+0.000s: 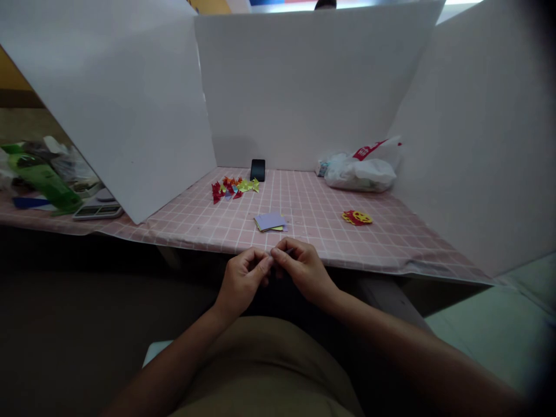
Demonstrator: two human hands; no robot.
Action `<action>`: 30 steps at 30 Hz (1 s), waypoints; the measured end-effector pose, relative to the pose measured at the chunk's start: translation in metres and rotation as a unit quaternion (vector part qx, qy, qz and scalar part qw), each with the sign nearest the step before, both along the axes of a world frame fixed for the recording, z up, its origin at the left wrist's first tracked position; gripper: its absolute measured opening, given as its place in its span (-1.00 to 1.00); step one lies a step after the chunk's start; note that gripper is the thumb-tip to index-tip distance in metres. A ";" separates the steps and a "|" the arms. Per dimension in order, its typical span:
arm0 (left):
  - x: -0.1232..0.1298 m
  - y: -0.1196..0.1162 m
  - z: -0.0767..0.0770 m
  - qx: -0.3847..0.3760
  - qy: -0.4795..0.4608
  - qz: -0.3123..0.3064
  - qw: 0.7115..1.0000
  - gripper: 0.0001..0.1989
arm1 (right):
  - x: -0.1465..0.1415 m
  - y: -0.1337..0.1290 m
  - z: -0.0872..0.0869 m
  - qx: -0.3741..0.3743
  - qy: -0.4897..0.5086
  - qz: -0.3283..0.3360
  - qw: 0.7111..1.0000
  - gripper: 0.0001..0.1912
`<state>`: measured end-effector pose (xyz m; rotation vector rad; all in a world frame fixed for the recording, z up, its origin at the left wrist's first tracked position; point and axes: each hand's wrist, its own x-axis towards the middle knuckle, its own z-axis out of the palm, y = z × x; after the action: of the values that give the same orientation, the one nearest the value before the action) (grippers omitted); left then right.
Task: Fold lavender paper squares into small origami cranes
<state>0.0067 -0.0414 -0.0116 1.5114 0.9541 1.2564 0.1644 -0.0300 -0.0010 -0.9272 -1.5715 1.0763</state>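
Note:
My left hand (244, 277) and my right hand (303, 270) meet just off the table's front edge. Thumb and fingers of each are pinched together on something small, mostly hidden by the fingertips. Just beyond them lies a small stack of paper squares (270, 220), lilac on top with yellow beneath. Farther back on the left is a cluster of small folded paper pieces (230, 188) in red, orange, yellow and blue. Red and yellow cut-out shapes (357, 218) lie to the right of the stack.
The pink checked table (304, 200) has white panels (304, 87) standing at its back and sides. A dark phone (258, 169) leans at the back. A white plastic bag (362, 172) lies back right. Outside the left panel are a green bottle (41, 178) and a scale (98, 211).

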 end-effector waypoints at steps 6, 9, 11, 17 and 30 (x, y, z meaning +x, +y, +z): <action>0.001 0.001 -0.004 -0.075 -0.137 -0.010 0.988 -0.70 | -0.002 0.001 -0.003 -0.067 0.113 0.075 0.989 -0.62; 0.003 0.000 -0.004 -0.116 -0.209 -0.023 0.971 -0.67 | -0.003 0.001 -0.004 -0.061 0.135 0.101 0.984 -0.66; 0.005 0.000 -0.004 -0.143 -0.231 -0.030 0.962 -0.66 | -0.003 0.001 -0.004 -0.052 0.129 0.106 0.985 -0.72; 0.008 -0.001 -0.001 -0.204 -0.266 -0.060 0.940 -0.64 | -0.003 0.001 -0.004 -0.037 0.116 0.109 0.987 -0.80; 0.007 0.000 -0.008 -0.042 -0.107 0.042 0.993 -0.81 | -0.002 -0.001 0.000 0.005 0.032 0.037 0.999 -0.85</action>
<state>0.0141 -0.0418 -0.0195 1.2548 0.9254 1.3893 0.1629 -0.0307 -0.0013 -0.8249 -1.5675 1.1383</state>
